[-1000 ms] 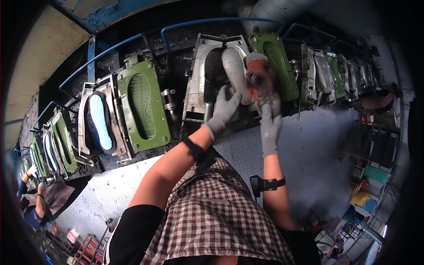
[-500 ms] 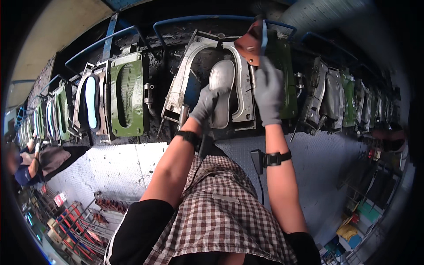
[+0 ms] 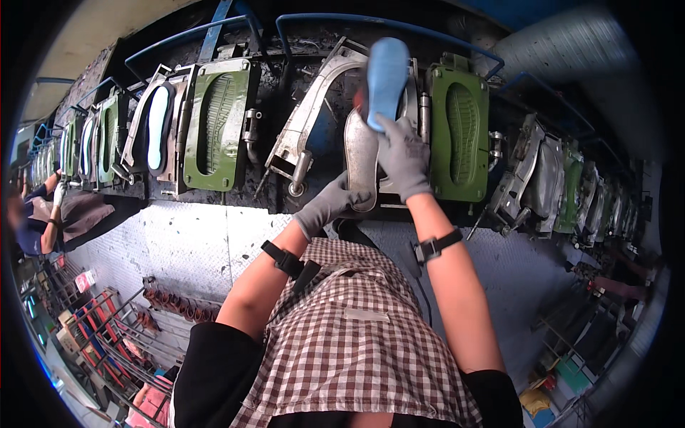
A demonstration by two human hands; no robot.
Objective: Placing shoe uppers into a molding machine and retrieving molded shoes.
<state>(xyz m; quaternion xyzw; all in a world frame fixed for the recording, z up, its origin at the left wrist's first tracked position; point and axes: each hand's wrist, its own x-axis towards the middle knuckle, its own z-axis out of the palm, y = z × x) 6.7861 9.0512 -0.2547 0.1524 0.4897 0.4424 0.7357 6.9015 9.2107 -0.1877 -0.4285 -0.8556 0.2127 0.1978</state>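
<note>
In the middle, a grey metal shoe last points away from me, its underside facing up. My left hand, in a grey glove, is closed round its near end. Just above the last, my gloved right hand grips the near end of a shoe upper with a blue foot-shaped bottom turned toward me. That bottom covers the last's far tip, and a bit of reddish brown shows beside it. Behind both stands an open silver mould frame; its right side is partly hidden.
Green sole moulds flank the frame, part of a long row of moulds running both ways. Blue rails run behind. A co-worker stands at the far left. Racks with brown shoes are at lower left, over a metal plate floor.
My right hand has come down toward the last and turned the upper, so its blue bottom now faces me. My left hand has shifted to the last's near end.
</note>
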